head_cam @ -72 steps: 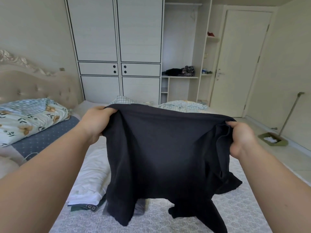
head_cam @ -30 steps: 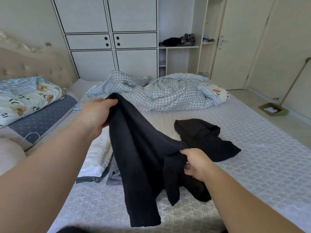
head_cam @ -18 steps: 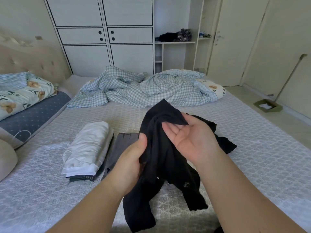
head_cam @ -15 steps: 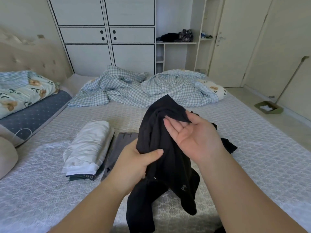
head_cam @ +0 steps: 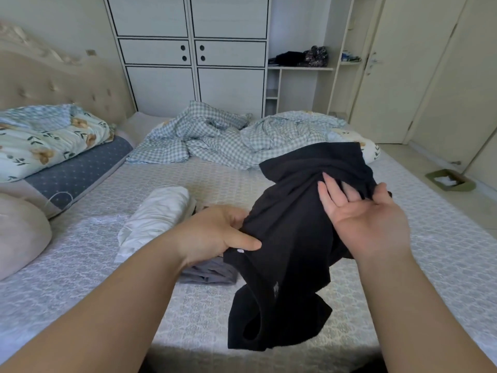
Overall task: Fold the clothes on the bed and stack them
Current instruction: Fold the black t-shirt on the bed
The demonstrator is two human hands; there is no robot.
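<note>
Quilted bed (head_cam: 403,265) — limp black garment (head_cam: 290,238)

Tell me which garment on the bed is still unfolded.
The black garment, held up between both hands; the white one and grey one lie folded.

Both hands, left (head_cam: 215,232) and right (head_cam: 360,211), hold a black garment (head_cam: 290,238) above the bed (head_cam: 430,251).

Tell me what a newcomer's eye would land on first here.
The black garment, held up in the middle over the bed: the left hand grips its left edge, while the right hand, palm up, carries its top on straight fingers. Next, the folded white garment on the bed to the left, then the rumpled checked quilt beyond.
</note>
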